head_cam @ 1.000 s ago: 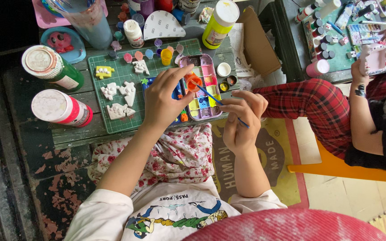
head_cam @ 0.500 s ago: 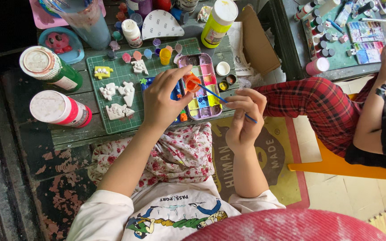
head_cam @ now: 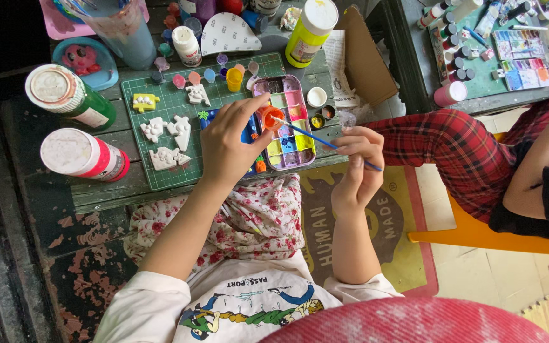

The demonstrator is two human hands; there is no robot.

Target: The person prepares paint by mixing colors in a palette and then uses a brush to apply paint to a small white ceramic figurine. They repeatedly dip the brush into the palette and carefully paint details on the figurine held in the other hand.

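Note:
My left hand (head_cam: 227, 143) is over the green cutting mat (head_cam: 160, 174) and holds a small orange paint pot (head_cam: 269, 118) between fingers and thumb, just left of the paint palette (head_cam: 290, 127). My right hand (head_cam: 358, 159) pinches a thin blue paintbrush (head_cam: 316, 137). The brush slants up to the left and its tip touches the orange pot. Several unpainted white plaster figures (head_cam: 166, 130) lie on the mat left of my left hand, beside a yellow painted one (head_cam: 145, 101).
Two large paint bottles, green (head_cam: 71, 98) and pink (head_cam: 84, 155), lie at the left. A yellow bottle (head_cam: 309, 32) and small paint pots stand behind the mat. At the right sits another person in red plaid trousers (head_cam: 465, 152) on an orange seat (head_cam: 478, 236).
My right hand has shifted slightly right and the brush tip has come to the orange pot in my left hand. The other person's arm has dropped away from their table.

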